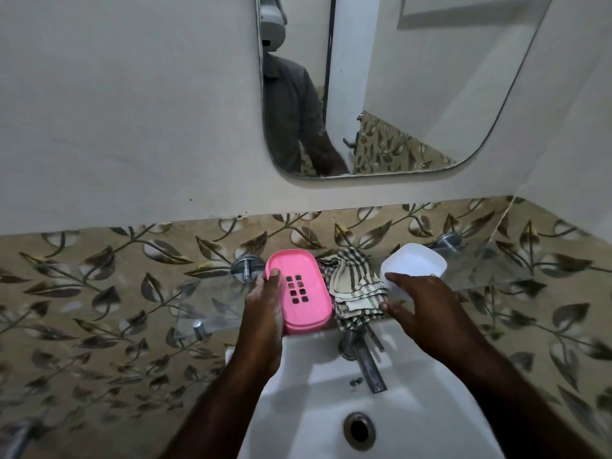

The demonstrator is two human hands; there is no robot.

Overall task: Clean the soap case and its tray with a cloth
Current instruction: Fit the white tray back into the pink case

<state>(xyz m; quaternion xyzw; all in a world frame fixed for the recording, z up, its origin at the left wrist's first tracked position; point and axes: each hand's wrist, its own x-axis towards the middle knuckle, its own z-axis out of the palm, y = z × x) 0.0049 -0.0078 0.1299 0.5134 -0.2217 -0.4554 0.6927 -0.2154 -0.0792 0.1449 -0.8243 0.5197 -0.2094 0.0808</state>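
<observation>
Head view: our left hand [265,313] is gripping the pink tray [299,289]; our right hand [427,306], fingers spread, is touching the white case [414,263] at its twelve o'clock, cloth [356,286] between.

Nothing readable is showing anywhere here: no lettering, brand, number or sign is appearing on any surface in view.
</observation>
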